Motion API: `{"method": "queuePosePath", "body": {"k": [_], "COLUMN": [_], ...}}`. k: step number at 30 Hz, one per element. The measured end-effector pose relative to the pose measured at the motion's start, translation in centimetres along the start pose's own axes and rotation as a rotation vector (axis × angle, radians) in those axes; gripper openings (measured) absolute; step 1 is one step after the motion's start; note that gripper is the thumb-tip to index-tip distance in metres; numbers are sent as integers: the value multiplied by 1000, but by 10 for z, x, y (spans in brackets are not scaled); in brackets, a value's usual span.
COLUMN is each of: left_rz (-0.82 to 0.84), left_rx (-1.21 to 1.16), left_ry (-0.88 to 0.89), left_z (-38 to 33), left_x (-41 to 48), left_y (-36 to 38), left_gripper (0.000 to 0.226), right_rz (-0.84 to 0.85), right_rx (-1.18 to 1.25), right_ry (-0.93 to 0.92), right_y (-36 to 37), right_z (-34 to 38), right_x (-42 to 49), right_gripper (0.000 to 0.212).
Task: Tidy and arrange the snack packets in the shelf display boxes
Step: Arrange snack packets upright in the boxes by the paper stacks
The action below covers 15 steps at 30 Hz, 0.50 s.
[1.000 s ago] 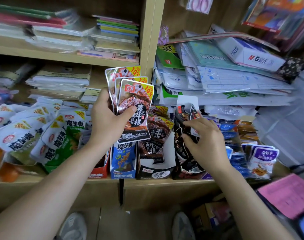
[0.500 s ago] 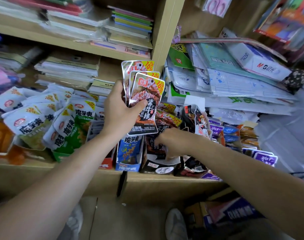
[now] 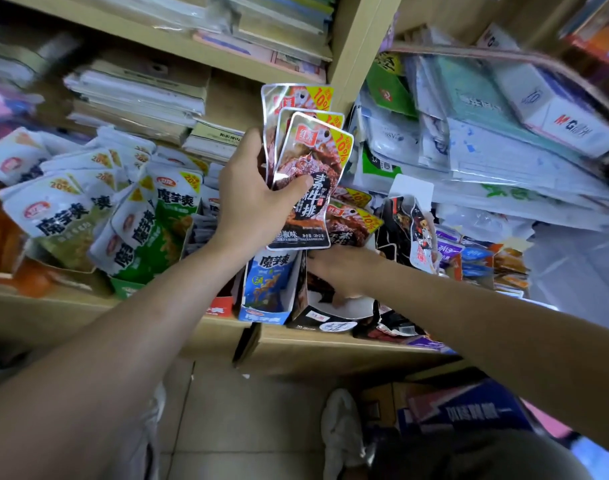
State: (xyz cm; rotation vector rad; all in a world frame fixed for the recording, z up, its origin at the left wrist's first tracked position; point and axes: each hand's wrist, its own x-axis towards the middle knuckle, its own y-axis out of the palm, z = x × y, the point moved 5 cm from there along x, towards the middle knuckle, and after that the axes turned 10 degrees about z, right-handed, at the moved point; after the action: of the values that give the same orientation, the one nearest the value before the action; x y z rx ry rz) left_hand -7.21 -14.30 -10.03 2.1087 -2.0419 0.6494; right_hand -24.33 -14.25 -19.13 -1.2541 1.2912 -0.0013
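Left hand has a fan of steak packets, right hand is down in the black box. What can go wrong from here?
1. The left hand pins three fanned packets mostly under one thumb, so they could slide apart and drop.
2. The right hand digs into the black display box at the shelf edge. A tug may drag it forward or bend the cardboard.
3. The leaning packets above that hand look loose and could tip out.

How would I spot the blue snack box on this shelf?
Start at the wooden upright post. Down-left of it, on the shelf edge, stands the blue display box, under the packets in the left hand. Its neighbours are a red box and a black box.
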Motion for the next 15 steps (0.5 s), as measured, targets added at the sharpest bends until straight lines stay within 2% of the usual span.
{"method": "queuePosePath", "body": {"k": [2,5,6,10,15], "left_rz": [1,7,8,3,1], "left_rx": [-3,-14,-12,-10,1], "left_ry": [-1,-16,-19,-21,-24], "left_z": [-1,-1,-1,-2,-1], "left_x": [1,0,0,-1,-2], "left_y": [1,2,2,2,4], "left_gripper": [38,37,37,38,37], "right_rz": [4,-32,-33,-27,-131], "right_rx": [49,143,157,229,201], "right_ry": [1,-4,6,7,6], "right_y": [0,-3,-2,-4,-12], "right_z": [-2,-8,-10,-14,-18], "right_x": [-2,-6,-7,-9,-17], "right_gripper": [72,23,14,25,31]}}
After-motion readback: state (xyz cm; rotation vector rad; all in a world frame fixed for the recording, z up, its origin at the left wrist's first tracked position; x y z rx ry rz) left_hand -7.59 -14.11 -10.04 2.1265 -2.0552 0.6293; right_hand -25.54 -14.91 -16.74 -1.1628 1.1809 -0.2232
